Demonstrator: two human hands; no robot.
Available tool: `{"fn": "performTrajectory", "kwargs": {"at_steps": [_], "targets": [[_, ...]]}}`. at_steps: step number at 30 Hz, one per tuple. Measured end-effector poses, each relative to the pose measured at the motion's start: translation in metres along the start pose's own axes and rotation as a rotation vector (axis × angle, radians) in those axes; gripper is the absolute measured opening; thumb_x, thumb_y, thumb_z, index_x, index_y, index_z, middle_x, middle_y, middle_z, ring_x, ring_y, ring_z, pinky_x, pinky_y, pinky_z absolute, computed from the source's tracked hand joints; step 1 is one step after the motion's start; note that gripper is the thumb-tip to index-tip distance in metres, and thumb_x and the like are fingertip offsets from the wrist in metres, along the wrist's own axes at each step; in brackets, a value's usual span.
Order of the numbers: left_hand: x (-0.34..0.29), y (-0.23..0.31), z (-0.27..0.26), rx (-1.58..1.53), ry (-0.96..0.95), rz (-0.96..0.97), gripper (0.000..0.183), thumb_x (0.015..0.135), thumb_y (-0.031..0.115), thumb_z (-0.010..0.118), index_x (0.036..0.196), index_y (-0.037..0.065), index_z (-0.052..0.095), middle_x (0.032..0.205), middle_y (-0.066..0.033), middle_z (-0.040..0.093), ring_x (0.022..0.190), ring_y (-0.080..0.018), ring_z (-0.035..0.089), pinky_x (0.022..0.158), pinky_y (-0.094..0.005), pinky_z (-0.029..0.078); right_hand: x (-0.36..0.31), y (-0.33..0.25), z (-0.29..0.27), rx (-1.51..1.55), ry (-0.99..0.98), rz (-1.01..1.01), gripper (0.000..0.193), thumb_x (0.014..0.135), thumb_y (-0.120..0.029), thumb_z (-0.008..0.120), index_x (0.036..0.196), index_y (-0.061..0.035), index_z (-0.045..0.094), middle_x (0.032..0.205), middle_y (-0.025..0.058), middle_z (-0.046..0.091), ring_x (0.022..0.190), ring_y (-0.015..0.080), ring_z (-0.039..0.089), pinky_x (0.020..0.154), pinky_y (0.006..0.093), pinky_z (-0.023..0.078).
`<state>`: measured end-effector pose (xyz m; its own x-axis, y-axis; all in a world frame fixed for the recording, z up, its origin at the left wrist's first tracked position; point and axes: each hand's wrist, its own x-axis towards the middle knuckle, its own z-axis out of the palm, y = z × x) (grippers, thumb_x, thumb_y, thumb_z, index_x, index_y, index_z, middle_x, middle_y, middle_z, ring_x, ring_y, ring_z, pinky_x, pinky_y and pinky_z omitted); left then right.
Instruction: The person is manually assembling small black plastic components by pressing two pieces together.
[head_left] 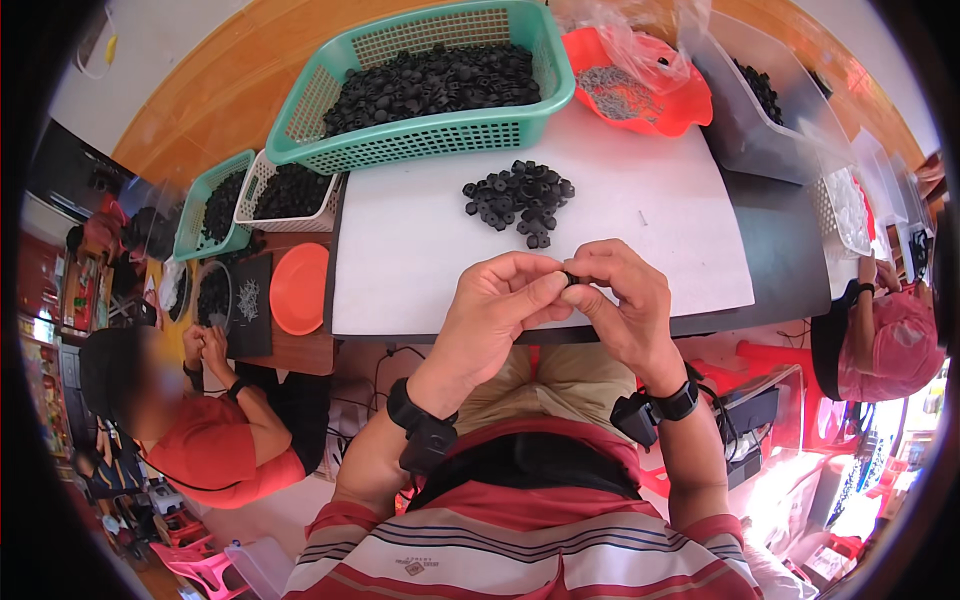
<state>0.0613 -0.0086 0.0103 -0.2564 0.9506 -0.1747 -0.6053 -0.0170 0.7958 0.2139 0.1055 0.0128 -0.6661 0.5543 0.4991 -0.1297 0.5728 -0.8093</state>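
Note:
Between the fingertips of both hands is a small black plastic part [571, 279], mostly covered by my fingers. My left hand [508, 300] pinches it from the left. From the right, my right hand [622, 300] grips it with thumb and forefinger. Both hands are over the front part of a white sheet [420, 270] on the table. Just beyond them lies a loose pile of small black plastic parts [520, 200].
A green basket [430, 130] full of black parts stands at the back. Right of it are a red tray [680, 108] with small metal pins and a clear bin [760, 130]. A red plate [299, 288] lies left. Co-workers sit on both sides.

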Motion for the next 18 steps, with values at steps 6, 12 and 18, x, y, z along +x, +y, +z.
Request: {"fn": "performTrajectory", "kwargs": {"at_steps": [6,12,18], "targets": [[0.001,-0.001,0.003,-0.016,-0.029,0.003,0.018,0.098,0.008,0.068,0.114,0.0,0.068,0.104,-0.0096,0.074,0.094,-0.0159,0.073,0.085,-0.0308,0.063,-0.005,0.002,0.001,-0.139,0.087,-0.149,0.025,0.082,-0.004,0.081,0.105,-0.0043,0.072,0.1,0.0124,0.07,0.08,0.0255,0.07,0.068,0.033,0.056],[0.003,0.0,0.008,0.162,0.048,0.093,0.02,0.096,0.008,0.071,0.115,-0.001,0.07,0.102,-0.0096,0.074,0.091,-0.0152,0.072,0.082,-0.0284,0.061,-0.006,0.003,0.0,-0.267,0.167,-0.216,0.026,0.079,-0.003,0.083,0.1,-0.0049,0.068,0.095,0.0121,0.069,0.074,0.0275,0.068,0.061,0.034,0.055],[0.013,-0.008,0.015,0.78,0.11,0.463,0.019,0.092,0.002,0.072,0.111,0.001,0.073,0.106,-0.0064,0.07,0.088,-0.0155,0.069,0.078,-0.029,0.057,-0.011,0.016,-0.017,-0.219,0.212,-0.117,0.027,0.079,0.0,0.083,0.101,-0.0033,0.068,0.097,0.0127,0.069,0.075,0.0241,0.067,0.066,0.0313,0.056]]}}
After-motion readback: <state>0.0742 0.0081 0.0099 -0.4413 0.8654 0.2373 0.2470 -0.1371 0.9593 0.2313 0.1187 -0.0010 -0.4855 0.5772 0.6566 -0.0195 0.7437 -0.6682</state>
